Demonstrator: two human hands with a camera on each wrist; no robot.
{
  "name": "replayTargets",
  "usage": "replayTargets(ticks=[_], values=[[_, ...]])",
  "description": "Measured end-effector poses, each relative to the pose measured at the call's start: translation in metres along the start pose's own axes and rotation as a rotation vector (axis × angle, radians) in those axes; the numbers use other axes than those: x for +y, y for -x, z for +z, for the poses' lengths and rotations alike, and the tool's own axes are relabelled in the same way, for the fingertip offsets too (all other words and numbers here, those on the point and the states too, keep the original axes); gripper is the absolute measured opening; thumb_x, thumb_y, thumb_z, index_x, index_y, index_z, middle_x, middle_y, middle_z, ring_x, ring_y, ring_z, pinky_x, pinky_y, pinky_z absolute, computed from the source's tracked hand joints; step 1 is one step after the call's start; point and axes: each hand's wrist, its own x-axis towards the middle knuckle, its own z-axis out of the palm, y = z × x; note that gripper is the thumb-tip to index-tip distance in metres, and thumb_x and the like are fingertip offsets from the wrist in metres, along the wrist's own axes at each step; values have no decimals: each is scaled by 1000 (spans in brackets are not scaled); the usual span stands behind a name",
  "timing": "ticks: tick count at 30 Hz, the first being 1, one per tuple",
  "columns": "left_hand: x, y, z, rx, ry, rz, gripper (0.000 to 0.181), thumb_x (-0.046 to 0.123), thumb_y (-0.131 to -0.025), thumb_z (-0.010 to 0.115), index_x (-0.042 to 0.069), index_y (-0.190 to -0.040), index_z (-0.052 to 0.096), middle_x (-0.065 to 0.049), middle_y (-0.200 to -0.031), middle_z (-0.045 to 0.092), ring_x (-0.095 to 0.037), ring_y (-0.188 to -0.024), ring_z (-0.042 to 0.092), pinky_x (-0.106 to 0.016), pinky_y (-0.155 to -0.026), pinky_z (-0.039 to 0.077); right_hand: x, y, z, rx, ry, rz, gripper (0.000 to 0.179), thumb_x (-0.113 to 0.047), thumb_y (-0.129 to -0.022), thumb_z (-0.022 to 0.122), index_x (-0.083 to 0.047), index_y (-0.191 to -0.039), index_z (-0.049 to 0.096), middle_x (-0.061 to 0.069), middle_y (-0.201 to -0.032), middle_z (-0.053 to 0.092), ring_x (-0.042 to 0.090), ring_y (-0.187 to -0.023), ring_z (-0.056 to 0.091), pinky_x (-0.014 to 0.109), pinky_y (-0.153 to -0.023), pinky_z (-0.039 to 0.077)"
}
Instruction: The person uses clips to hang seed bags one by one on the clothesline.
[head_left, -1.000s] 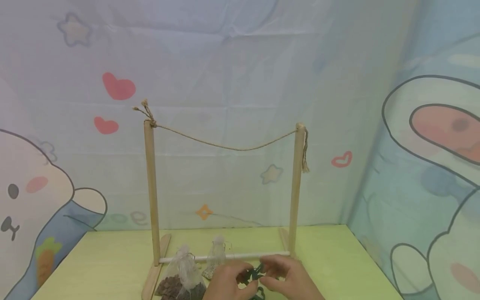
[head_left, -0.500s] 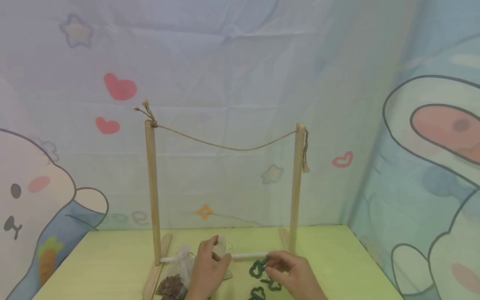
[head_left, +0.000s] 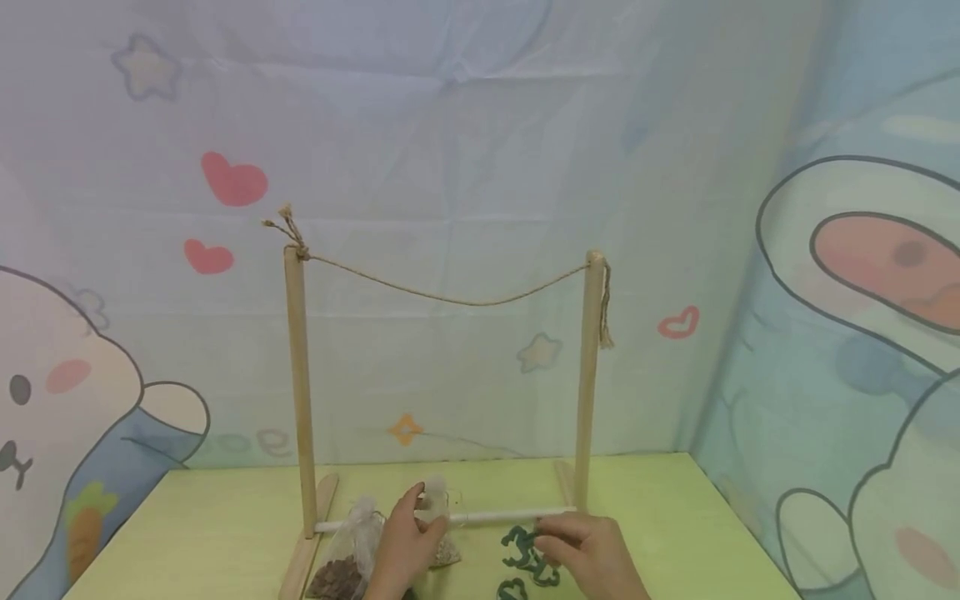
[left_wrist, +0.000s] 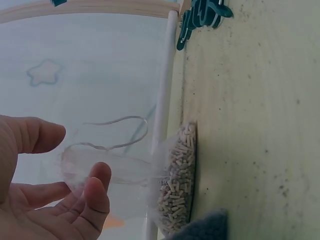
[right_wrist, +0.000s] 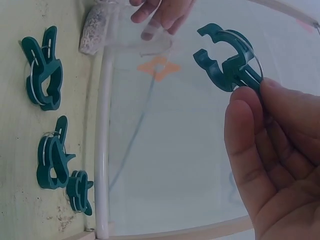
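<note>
My right hand (head_left: pixel 588 550) pinches the handles of a dark green spring plant clip (right_wrist: pixel 234 65) between thumb and fingers. Squeezed this way, the clip's jaws stand apart. My left hand (head_left: pixel 405 542) is at a small sheer mesh bag, its thumb and fingers spread around the gauzy top (left_wrist: pixel 125 167). Pale pellets (left_wrist: pixel 177 190) fill the bottom of this bag, which stands upright on the table by the white rod. Several more green clips (right_wrist: pixel 56 75) lie on the table below my right hand.
A wooden frame with two posts (head_left: pixel 300 400) carries a sagging twine (head_left: pixel 465 303) across its top and a white rod (head_left: pixel 517 514) low down. Left of my left hand sits a mesh bag of brown chips (head_left: pixel 336 575). A printed cloth hangs behind the table.
Both hands were together over the green clips. The left hand has since moved left to the pellet bag, while the right hand has stayed near the clips, holding one.
</note>
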Motion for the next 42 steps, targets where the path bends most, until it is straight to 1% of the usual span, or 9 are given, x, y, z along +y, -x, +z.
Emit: replayTargets(ticks=[10, 15, 18, 26, 33, 36, 38, 41, 42], values=[[2, 3, -1, 106, -56, 109, 28, 14, -97, 71, -7, -116, 70, -9, -91, 72, -17, -74, 64, -34, -63, 55, 2, 0, 0, 51, 57, -117, 5, -3, -91, 76, -1, -92, 80, 4, -74, 73, 0, -65, 62, 25, -58, 57], [13, 9, -4, 124, -48, 136, 18, 13, -95, 73, -1, -105, 75, -6, -86, 73, -14, -70, 62, -31, -61, 54, -8, 2, -3, 170, 127, -194, 6, -1, -88, 79, -2, -93, 81, 3, -78, 75, 0, -66, 65, 25, -58, 59], [25, 14, -6, 116, -6, 149, 17, 15, -95, 75, 1, -104, 77, -6, -86, 73, -13, -65, 62, -28, -59, 53, -17, 0, -9, 249, 183, -274, 10, 2, -85, 80, -2, -93, 82, 5, -83, 77, 0, -69, 68, 22, -59, 59], [71, 19, -13, 125, 95, 214, 19, 18, -94, 76, 2, -106, 79, -8, -87, 75, -11, -62, 65, -28, -61, 56, -54, -36, -41, 377, 337, -695, 26, 12, -73, 83, -4, -93, 82, 5, -84, 78, 8, -72, 73, 14, -66, 56], [103, 14, -16, 173, 197, 339, 27, 24, -102, 68, 1, -115, 75, -13, -100, 74, -12, -71, 67, -28, -69, 57, -97, -72, -57, 385, 426, -813, 15, 3, -80, 83, -3, -93, 82, 6, -86, 79, 18, -74, 75, 13, -72, 54], [106, 1, -11, 194, 229, 456, 32, 32, -103, 67, 4, -117, 75, -12, -101, 74, -15, -74, 67, -31, -69, 57, -114, -87, -65, 401, 484, -887, 14, 3, -79, 83, -1, -93, 82, 8, -86, 79, 20, -74, 75, 17, -70, 57], [72, -40, 10, 218, 272, 592, 35, 38, -104, 63, 9, -122, 74, -7, -105, 74, -13, -80, 68, -30, -73, 57, -124, -96, -70, 416, 528, -942, 17, 5, -77, 83, 1, -93, 81, 9, -85, 78, 20, -71, 74, 22, -64, 57], [51, -78, 26, 219, 291, 731, 31, 35, -105, 63, 14, -125, 73, -2, -105, 74, -11, -80, 67, -28, -71, 55, -140, -108, -79, 431, 587, -994, 20, 8, -74, 85, 2, -93, 81, 9, -83, 77, 19, -67, 71, 26, -56, 53], [48, -88, 30, 209, 297, 744, 31, 36, -105, 63, 15, -126, 73, -2, -106, 74, -11, -81, 68, -28, -72, 55, -144, -111, -81, 437, 597, -1001, 20, 9, -74, 85, 2, -92, 81, 9, -82, 77, 18, -65, 69, 25, -54, 50]])
